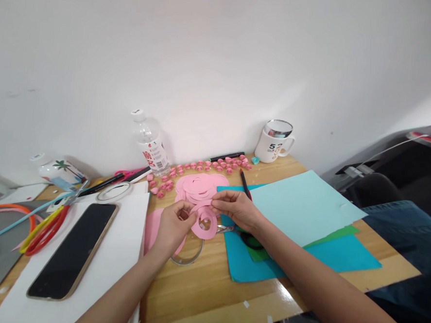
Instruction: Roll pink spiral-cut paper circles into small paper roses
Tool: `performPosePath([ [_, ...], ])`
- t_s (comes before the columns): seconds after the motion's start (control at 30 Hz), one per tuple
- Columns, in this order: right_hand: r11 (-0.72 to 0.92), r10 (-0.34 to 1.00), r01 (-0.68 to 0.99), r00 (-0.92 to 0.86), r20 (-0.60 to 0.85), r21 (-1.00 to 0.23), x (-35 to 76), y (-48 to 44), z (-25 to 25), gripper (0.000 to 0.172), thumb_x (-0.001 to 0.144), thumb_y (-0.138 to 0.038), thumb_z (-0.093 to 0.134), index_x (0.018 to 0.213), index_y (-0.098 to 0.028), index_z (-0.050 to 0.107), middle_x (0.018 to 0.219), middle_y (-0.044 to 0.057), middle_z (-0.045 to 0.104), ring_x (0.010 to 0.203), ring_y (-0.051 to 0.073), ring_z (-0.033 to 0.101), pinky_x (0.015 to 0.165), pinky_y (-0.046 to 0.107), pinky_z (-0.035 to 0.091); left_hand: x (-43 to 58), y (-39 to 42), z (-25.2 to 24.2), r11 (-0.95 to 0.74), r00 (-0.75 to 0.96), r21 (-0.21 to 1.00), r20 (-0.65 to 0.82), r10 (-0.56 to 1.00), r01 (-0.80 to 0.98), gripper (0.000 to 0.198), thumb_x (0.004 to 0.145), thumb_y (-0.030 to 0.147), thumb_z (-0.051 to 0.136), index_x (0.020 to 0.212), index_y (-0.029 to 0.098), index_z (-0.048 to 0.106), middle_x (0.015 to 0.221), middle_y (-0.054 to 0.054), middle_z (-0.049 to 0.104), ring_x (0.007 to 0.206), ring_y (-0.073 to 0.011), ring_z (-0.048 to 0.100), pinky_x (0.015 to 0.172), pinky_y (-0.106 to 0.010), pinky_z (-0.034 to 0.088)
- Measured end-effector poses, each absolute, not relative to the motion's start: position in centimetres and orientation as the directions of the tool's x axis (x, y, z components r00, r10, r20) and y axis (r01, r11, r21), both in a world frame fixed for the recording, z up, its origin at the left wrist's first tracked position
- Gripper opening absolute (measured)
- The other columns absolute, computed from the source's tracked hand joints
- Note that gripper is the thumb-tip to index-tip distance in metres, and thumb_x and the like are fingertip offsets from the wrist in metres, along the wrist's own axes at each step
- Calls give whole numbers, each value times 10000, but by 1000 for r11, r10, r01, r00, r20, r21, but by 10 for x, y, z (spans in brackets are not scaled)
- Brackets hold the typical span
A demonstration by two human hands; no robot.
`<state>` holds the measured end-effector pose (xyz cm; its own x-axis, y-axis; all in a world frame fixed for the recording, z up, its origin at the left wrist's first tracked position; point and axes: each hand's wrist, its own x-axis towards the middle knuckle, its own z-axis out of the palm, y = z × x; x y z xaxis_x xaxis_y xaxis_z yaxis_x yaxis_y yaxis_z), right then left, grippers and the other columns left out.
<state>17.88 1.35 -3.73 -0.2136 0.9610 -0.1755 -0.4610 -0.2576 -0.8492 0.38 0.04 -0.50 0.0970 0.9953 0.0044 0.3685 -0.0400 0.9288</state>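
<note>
Between both hands is a pink paper spiral, its coils hanging over the table. My left hand pinches its left edge between thumb and fingers. From the other side, my right hand grips the upper right of the strip with its fingertips. Just behind lies a pile of cut pink paper spirals. Below the held spiral, a roll of tape rests on the wood. Scissors lie partly under my right hand and wrist, which hide some of them. Several small rolled pink paper flowers line the back.
Blue and pale paper sheets cover the right side, with a red-tipped pen beside them. A white mug and a plastic bottle stand along the wall. At left, a phone lies on white paper near red-and-yellow-handled scissors.
</note>
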Motion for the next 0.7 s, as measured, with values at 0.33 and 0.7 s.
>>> performPosePath([
  [0.33, -331, 917, -442, -359, -174, -834, 178, 11, -36, 265, 514, -240, 779, 699, -122, 631, 653, 23, 657, 671, 175, 655, 712, 327, 528, 5, -3, -1, -103, 138, 917, 53, 989, 385, 82, 619, 158, 562, 658, 165, 635, 583, 6, 606, 506, -117, 508, 483, -207, 367],
  [0.7, -193, 966, -416, -241, -97, -889, 178, 10, -31, 197, 564, -235, 748, 713, -154, 647, 666, 8, 674, 570, 103, 624, 582, 211, 496, 9, -7, 5, 93, 336, 970, -167, 927, 225, 283, 734, 397, 540, 657, 139, 625, 545, -37, 629, 438, -115, 542, 337, -173, 351],
])
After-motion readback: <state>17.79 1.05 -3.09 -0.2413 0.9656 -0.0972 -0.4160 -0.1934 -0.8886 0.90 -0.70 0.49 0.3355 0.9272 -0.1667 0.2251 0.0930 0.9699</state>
